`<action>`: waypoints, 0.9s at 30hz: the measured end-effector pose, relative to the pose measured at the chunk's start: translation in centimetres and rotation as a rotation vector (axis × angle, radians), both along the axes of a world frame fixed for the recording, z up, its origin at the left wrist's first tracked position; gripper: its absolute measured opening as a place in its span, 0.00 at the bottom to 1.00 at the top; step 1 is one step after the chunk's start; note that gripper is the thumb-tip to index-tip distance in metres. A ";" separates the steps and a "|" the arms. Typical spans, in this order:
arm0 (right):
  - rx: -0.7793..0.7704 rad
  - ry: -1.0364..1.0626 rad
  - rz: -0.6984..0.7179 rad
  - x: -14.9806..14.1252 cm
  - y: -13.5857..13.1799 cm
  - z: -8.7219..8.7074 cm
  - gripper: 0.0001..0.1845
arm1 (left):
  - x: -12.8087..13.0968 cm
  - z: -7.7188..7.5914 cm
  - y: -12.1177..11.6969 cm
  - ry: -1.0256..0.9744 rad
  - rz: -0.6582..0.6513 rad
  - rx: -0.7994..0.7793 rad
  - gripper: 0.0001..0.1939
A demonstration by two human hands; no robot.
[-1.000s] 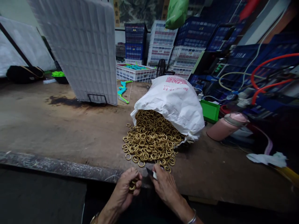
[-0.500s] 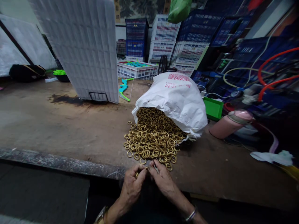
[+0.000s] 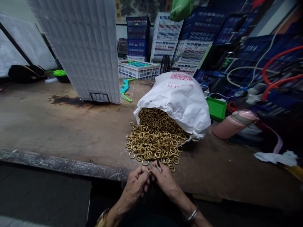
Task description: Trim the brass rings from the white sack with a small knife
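Note:
My left hand [image 3: 136,183] is closed, pinching a gold-coloured ring [image 3: 149,171] between thumb and fingers at the table's front edge. Close beside it, my right hand [image 3: 164,180] is wrapped round a thin tool with a dark, narrow end [image 3: 158,163]; whether it is a knife I cannot tell. The fingertips of both hands meet at the held ring. Just beyond them lies a heap of gold-coloured rings [image 3: 151,143], spilling from the mouth of a white woven sack [image 3: 176,97] that rests on its side.
A wooden table [image 3: 99,135] spreads to both sides. At left stands a tall white ribbed panel [image 3: 92,53], with a blue-green toy bow [image 3: 125,90] beside it. A pink bottle [image 3: 233,124] and a green tray [image 3: 216,108] are at right. Stacked crates [image 3: 165,34] line the back.
My fingers have shifted slightly around the ring, and the tool in my right hand stands more upright. Rings visible in my left hand before are now mostly hidden. The heap looks the same.

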State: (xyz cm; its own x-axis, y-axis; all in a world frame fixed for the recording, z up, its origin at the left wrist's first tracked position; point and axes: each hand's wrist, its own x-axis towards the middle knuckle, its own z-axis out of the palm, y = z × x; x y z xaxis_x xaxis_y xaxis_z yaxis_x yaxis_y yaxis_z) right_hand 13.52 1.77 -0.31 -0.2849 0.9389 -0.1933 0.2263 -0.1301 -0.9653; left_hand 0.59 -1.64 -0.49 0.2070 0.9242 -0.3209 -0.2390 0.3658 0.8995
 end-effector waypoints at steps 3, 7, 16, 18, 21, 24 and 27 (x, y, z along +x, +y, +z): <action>0.019 0.005 0.035 0.1 0.1 0.1 0.16 | -0.1 0.0 -0.2 -0.056 0.005 -0.027 0.17; 0.137 -0.126 0.006 0.4 0.0 -0.1 0.13 | -0.2 0.3 -0.3 -0.066 0.028 -0.094 0.19; 0.431 -0.562 0.277 0.7 -1.2 -0.4 0.16 | -0.3 -0.7 -0.3 0.013 0.073 0.059 0.17; 0.437 -0.591 0.289 0.6 -1.2 -0.4 0.18 | -0.4 -0.9 -0.3 0.042 0.079 0.098 0.17; 0.437 -0.639 0.294 0.6 -1.1 -0.4 0.20 | -0.5 -0.9 -0.3 0.095 0.084 0.132 0.18; 0.435 -0.671 0.285 0.6 -1.2 -0.7 0.20 | -0.5 -0.7 -0.3 0.114 0.081 0.136 0.19; 0.437 -0.674 0.282 0.6 -1.3 -0.8 0.20 | -0.5 -0.8 -0.3 0.140 0.090 0.163 0.19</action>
